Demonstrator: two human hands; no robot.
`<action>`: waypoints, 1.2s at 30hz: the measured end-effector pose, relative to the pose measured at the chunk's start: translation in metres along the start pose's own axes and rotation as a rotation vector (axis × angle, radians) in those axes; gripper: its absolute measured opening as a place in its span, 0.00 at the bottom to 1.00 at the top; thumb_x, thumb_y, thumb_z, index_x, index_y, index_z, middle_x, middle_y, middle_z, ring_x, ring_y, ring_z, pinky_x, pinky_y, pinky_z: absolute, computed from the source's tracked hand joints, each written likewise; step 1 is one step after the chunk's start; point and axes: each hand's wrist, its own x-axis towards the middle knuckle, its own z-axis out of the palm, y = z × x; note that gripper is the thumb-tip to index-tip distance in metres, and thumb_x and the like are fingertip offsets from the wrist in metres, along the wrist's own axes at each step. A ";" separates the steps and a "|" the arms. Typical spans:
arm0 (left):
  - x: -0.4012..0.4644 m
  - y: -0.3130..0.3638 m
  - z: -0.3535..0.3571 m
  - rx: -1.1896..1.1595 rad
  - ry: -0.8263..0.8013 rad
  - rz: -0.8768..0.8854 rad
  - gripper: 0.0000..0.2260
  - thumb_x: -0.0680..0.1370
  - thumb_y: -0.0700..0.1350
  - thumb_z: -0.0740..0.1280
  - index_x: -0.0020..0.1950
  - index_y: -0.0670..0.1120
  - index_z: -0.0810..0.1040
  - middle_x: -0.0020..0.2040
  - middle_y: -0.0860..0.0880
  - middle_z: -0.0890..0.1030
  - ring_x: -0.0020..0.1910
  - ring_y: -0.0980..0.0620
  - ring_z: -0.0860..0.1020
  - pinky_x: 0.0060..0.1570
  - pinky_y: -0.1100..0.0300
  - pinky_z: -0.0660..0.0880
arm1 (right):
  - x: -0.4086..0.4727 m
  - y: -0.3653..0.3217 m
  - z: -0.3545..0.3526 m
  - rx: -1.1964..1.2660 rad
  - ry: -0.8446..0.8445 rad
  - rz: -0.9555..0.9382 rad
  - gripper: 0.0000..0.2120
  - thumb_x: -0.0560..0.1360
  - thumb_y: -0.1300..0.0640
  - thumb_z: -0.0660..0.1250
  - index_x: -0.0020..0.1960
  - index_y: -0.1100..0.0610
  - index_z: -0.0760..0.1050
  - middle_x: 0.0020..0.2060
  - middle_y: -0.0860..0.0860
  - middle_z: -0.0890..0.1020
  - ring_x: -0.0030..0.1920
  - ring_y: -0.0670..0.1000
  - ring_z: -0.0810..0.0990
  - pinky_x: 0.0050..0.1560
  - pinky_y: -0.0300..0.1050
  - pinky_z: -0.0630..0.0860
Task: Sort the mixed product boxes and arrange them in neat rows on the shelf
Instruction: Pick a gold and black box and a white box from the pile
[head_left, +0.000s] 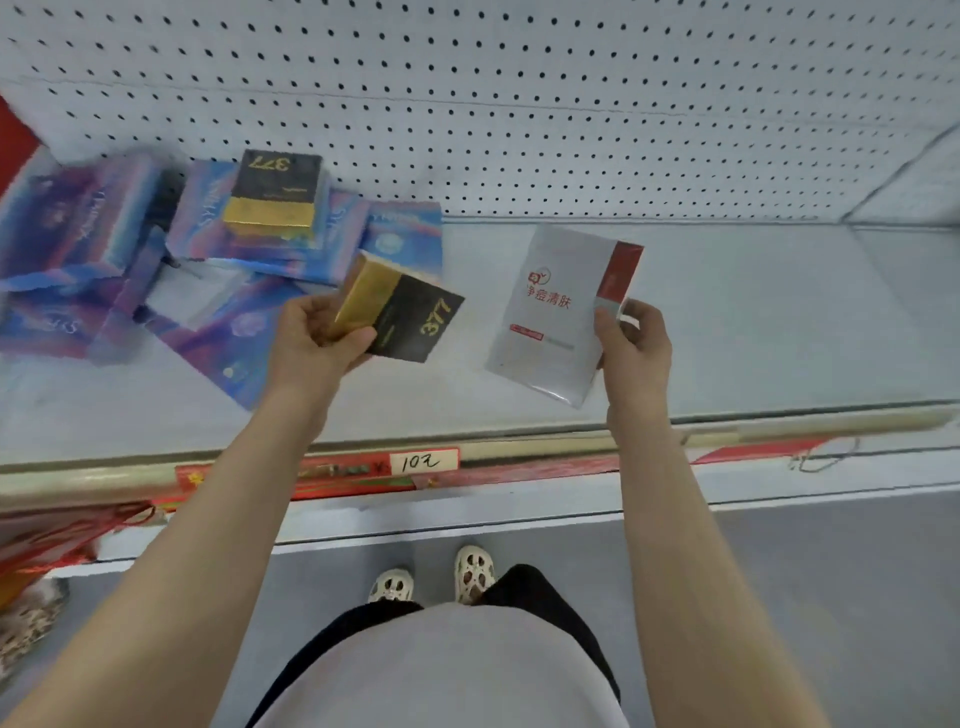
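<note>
**Two Hands, Two Boxes at the Shelf**

Down low were a grey shirt (441, 670) and two white shoes (434, 579) on the grey floor (805, 597). Two bare arms reached up over the shelf (753, 322).

The left hand (311, 338) had its fingers curled round the gold end of a black box (410, 317). The box said "377" in gold and was held tilted just above the shelf.

The right hand (631, 343) pinched the right edge of a white box (556, 312) between thumb and fingers. This flat box had red writing and a red stripe on its side. It was held just above the shelf, a little apart from the black box.

At the back left of the shelf lay a messy pile of blue boxes (104, 249). A second black box (275, 189) sat on top of the pile, by the white wall with holes (519, 104).

A price tag (423, 461) was stuck on the front edge of the shelf.
</note>
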 end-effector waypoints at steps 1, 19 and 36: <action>0.001 0.002 0.003 -0.024 -0.046 -0.019 0.16 0.75 0.31 0.69 0.57 0.46 0.69 0.53 0.51 0.77 0.51 0.55 0.79 0.46 0.62 0.80 | -0.010 -0.001 -0.009 0.010 0.054 0.006 0.11 0.78 0.53 0.66 0.59 0.54 0.72 0.40 0.52 0.80 0.38 0.48 0.78 0.39 0.44 0.74; -0.104 -0.025 0.157 0.036 -0.759 -0.321 0.06 0.78 0.38 0.67 0.54 0.45 0.79 0.46 0.48 0.84 0.39 0.53 0.83 0.38 0.59 0.80 | -0.159 0.058 -0.185 0.144 0.781 0.166 0.06 0.76 0.54 0.68 0.53 0.52 0.76 0.41 0.50 0.80 0.40 0.47 0.78 0.40 0.42 0.74; -0.321 -0.101 0.465 0.144 -1.021 -0.343 0.03 0.78 0.41 0.68 0.48 0.49 0.80 0.38 0.54 0.83 0.36 0.57 0.80 0.41 0.59 0.76 | -0.160 0.107 -0.514 0.125 0.973 0.230 0.07 0.75 0.53 0.66 0.52 0.51 0.74 0.46 0.54 0.81 0.45 0.51 0.79 0.56 0.59 0.77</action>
